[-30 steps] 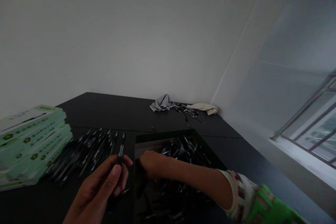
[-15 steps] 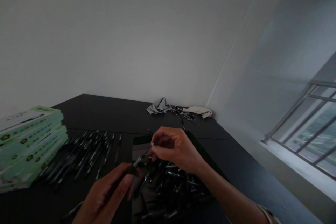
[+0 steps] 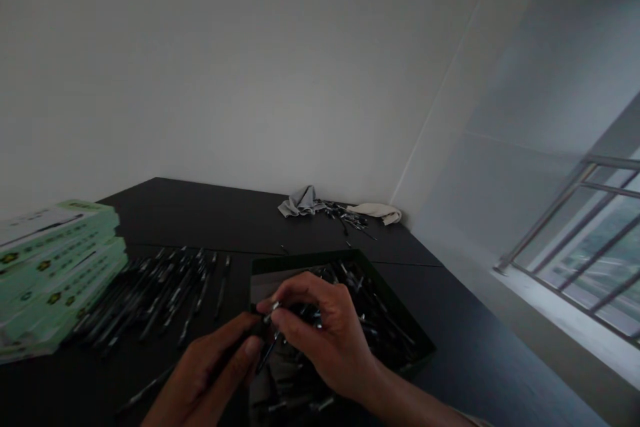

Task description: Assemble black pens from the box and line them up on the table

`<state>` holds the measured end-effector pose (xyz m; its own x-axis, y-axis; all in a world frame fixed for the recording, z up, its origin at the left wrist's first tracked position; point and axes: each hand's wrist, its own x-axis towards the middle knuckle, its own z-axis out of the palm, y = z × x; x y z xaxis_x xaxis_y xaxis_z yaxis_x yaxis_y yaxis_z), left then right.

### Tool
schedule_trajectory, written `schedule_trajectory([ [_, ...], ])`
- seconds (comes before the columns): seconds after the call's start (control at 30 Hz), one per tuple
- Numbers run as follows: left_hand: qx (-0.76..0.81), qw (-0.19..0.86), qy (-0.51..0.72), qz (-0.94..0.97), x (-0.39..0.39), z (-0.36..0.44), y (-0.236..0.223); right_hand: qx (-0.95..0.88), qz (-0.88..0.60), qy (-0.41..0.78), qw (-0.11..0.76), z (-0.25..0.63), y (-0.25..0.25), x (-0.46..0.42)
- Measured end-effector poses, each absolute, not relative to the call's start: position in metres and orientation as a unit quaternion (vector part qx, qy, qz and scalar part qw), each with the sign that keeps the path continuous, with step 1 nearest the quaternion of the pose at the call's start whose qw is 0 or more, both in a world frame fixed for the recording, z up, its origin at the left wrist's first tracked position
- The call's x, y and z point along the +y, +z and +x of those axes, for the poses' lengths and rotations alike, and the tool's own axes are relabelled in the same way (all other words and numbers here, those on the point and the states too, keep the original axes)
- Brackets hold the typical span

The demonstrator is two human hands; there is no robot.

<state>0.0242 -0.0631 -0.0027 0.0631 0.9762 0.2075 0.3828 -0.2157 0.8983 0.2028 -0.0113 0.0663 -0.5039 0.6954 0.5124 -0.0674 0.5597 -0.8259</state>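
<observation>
The slim black pen-like part (image 3: 239, 355) lay in my left hand (image 3: 203, 377), fingers curled round it, above the near edge of the black tray (image 3: 300, 261). My right hand (image 3: 320, 328) pinched a small metal-tipped piece (image 3: 273, 311) between thumb and forefinger, close to the upper end of the part; I could not tell whether the two touched. Beneath my right hand, the tray held a heap of similar dark parts (image 3: 360, 300). To its left, more parts (image 3: 165, 290) lay in loose rows on the black table (image 3: 210, 220), beside stacked green-and-white boxes (image 3: 55, 273). A grey cloth (image 3: 300, 202), a cream cloth (image 3: 375, 213) and a small scatter of parts (image 3: 347, 217) sat at the table's far corner.
</observation>
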Motion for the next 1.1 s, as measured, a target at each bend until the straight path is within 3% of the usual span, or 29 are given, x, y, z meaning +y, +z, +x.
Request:
schedule_trajectory([
  [0.17,0.493,0.368,0.447,0.65,-0.065,0.03,0.008,-0.769,-0.227,0.38,0.461,0.2,0.062,-0.009],
  [0.37,0.491,0.381,0.453,0.64,-0.063,0.035,0.015,-0.861,-0.24,0.325,0.31,0.212,0.087,-0.001],
  [0.6,0.545,0.201,0.483,0.655,-0.068,0.035,0.008,-0.952,-0.2,0.132,0.192,0.212,0.1,0.0],
  [0.77,0.547,0.26,0.431,0.67,-0.066,0.034,0.013,-0.952,-0.216,0.073,0.203,0.205,0.088,0.0],
  [0.9,0.543,0.316,0.413,0.659,-0.066,0.033,0.022,-0.954,-0.214,0.097,0.186,0.205,0.09,-0.001],
  [1.1,0.527,0.321,0.425,0.662,-0.065,0.036,0.026,-0.949,-0.214,0.132,0.191,0.204,0.094,0.005],
])
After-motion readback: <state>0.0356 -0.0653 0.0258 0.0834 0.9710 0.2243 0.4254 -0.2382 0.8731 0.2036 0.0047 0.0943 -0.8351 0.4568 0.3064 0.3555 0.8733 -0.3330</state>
